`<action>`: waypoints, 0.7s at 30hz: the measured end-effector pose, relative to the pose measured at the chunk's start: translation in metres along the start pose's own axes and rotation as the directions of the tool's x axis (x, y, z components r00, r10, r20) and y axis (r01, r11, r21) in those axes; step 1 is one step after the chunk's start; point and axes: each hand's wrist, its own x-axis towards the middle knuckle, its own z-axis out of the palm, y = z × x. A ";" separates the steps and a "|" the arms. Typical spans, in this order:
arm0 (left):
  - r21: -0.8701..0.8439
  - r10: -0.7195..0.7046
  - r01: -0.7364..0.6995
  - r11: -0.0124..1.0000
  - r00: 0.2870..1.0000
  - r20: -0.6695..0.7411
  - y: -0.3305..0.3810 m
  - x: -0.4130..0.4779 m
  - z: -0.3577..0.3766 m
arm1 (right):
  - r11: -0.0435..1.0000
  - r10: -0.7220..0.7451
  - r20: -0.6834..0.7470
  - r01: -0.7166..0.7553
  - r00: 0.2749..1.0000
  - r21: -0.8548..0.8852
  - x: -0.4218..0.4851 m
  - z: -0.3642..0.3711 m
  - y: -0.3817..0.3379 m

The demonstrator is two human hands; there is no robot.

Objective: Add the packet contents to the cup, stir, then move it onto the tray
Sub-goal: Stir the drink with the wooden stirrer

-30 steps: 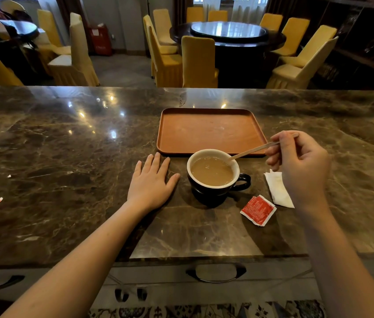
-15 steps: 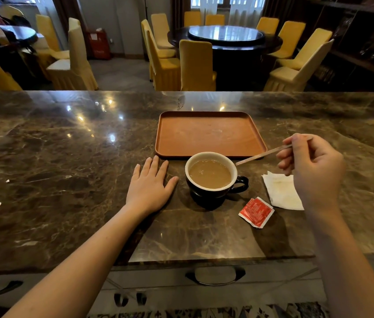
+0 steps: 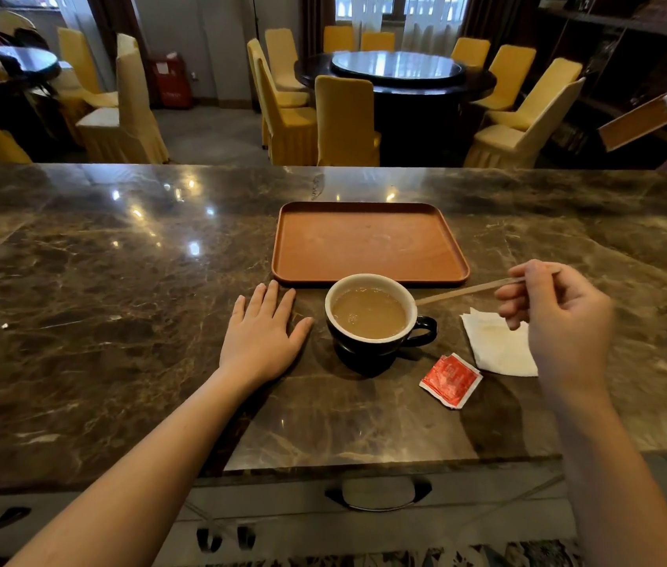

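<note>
The cup [image 3: 370,321] stands on the tabletop [image 3: 119,304], just beside the thumb of the left hand [image 3: 263,335] and just short of the near rim of the tray [image 3: 368,245]. It holds an even, light-brown drink, so the packet contents appear to be in and mixed — that is a judgement from the colour, not a thing seen done.

The red packet [image 3: 451,380] lies flat on the tabletop below and to the inside of the right hand [image 3: 560,317], near the cup's handle. Whether it is torn open cannot be told. A white napkin [image 3: 497,345] lies partly under that hand.

Left hand: spread, palm down on the tabletop, holding nothing and not touching the cup.

Right hand: fingers curled, pinching the far end of the wooden stirrer [image 3: 466,290]. The stirrer points toward the cup, but its tip is outside the rim, clear of the drink.

Status: adding and stirring look complete. Outstanding — the cup is not yet on the tray, which is bare. The stirrer would have to be put down or shifted before the right hand takes the handle, which faces that hand. The cup is fairly full, so a level lift is advisable.
</note>
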 end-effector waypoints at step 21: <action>0.016 -0.009 0.009 1.000 1.000 0.002 0.000 0.002 0.001 | 0.980 0.173 -0.339 -0.197 0.925 -0.036 -0.064 -0.056 0.056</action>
